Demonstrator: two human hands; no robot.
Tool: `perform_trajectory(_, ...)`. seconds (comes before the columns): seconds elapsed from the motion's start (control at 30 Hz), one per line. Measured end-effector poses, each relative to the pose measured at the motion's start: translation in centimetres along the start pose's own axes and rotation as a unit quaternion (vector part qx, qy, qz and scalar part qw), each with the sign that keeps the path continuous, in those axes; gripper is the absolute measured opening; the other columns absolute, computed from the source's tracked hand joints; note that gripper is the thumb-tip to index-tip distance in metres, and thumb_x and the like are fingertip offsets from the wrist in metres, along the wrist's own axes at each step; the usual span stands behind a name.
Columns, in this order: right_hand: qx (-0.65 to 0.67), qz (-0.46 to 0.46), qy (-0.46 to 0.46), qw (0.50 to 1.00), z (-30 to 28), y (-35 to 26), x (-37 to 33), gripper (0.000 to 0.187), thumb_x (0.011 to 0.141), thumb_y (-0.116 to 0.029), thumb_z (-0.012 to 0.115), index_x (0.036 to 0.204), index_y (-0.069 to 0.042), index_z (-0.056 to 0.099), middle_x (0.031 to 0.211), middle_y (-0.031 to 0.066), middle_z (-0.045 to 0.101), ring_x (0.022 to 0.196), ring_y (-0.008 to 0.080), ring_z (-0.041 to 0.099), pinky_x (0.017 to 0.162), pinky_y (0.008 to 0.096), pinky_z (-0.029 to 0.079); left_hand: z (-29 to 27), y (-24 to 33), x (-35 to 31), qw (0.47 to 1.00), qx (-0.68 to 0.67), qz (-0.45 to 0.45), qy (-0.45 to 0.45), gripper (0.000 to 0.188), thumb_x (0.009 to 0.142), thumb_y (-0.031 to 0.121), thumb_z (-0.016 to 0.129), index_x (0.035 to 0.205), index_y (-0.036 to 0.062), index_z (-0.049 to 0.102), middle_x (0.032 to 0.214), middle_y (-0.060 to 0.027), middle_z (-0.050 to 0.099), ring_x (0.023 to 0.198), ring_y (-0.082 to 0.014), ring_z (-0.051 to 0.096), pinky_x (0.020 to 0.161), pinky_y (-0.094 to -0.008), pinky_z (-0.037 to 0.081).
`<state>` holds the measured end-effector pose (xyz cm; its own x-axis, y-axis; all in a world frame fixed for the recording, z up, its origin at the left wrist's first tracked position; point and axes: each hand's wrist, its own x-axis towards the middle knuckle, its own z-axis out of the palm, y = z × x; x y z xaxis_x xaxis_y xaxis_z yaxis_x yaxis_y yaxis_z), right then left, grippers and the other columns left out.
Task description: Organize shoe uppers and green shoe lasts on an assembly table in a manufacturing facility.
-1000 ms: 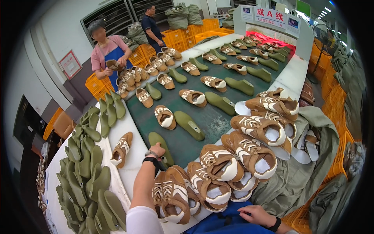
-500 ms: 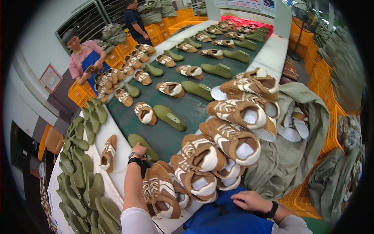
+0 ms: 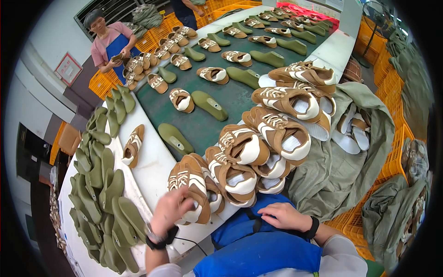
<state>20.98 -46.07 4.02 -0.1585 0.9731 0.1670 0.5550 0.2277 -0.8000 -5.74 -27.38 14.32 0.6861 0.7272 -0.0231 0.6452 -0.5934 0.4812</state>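
Left hand [image 3: 171, 210] at brown shoes [image 3: 195, 179], grip unclear, right hand [image 3: 288, 216] unclenched over blue apron [image 3: 259, 253]

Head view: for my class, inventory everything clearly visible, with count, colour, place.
Conveyor belt: one, green, centre
Ledges: several, white, around belt
Sneakers: many, brown and white, on and around belt
Shoe lasts: many, olive green, on belt, heaped left
Crates: many, orange, right, rear
Sacks: several, greyish, right, rear
Fan: one, dark, upper right
Wall sign: one, red-bordered, left
Co-workers: two, pink-and-blue or dark clothing, upper left
Apron: one, blue, bottom centre
Left hand: one, bare, over nearest sneakers
Right hand: one, bare, at apron
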Motion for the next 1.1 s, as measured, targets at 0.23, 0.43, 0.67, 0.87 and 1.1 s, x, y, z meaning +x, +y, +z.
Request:
perform_trajectory(0.23,0.027,-0.076,-0.060,0.995,1.4,-3.0,3.0,0.018,0.079,-0.015,0.058,0.093,-0.005,0.060,0.080,0.0086,0.061,0.074,0.0260,0.060,0.064,0.0344,0.048,7.2,0.5,-7.3,0.990,0.004,-0.076,0.120,0.031,0.061,0.017,0.074,0.078,0.0018,0.053,0.074,-0.0152,0.052,0.071,-0.0330,0.051,0.064,-0.0397,0.042)
perform_trajectory(0.43,0.172,-0.025,-0.026,0.985,2.1,-6.4,7.0,0.055,0.079,-0.016,0.061,0.127,-0.004,0.036,0.112,0.0141,0.051,0.087,0.0232,0.057,0.073,0.0308,0.048,4.6,4.7,-6.6,0.973,0.035,0.048,0.221,0.028,0.060,0.011,0.073,0.077,0.0015,0.053,0.074,-0.0122,0.052,0.073,-0.0330,0.052,0.067,-0.0391,0.044)
perform_trajectory(0.67,0.481,0.049,0.016,0.875,3.7,-7.7,10.9,0.071,0.079,-0.006,0.061,0.135,0.000,0.017,0.122,0.0086,0.043,0.111,0.0138,0.043,0.090,0.0291,0.041,4.0,6.6,-5.5,0.969,0.001,0.180,0.169,0.031,0.067,0.011,0.069,0.094,0.0022,0.056,0.089,-0.0128,0.057,0.089,-0.0297,0.054,0.086,-0.0403,0.040)
perform_trajectory(0.87,0.416,0.036,0.064,0.907,2.5,-6.1,9.5,0.069,0.074,-0.011,0.066,0.130,0.001,0.027,0.118,0.0078,0.046,0.106,0.0129,0.044,0.087,0.0278,0.041,4.1,4.3,-4.2,0.947,-0.020,0.016,0.321,0.053,0.061,0.007,0.072,0.107,0.0000,0.047,0.119,-0.0182,0.042,0.101,-0.0336,0.049,0.088,-0.0373,0.040)
perform_trajectory(1.1,0.478,-0.013,0.010,0.878,3.4,-6.2,9.3,0.063,0.074,-0.018,0.064,0.123,0.006,0.032,0.107,0.0090,0.052,0.093,0.0105,0.049,0.081,0.0237,0.043,3.4,6.2,-5.6,0.962,0.010,-0.027,0.271,0.041,0.075,0.012,0.067,0.110,-0.0028,0.052,0.107,-0.0209,0.047,0.091,-0.0324,0.052,0.076,-0.0384,0.046)
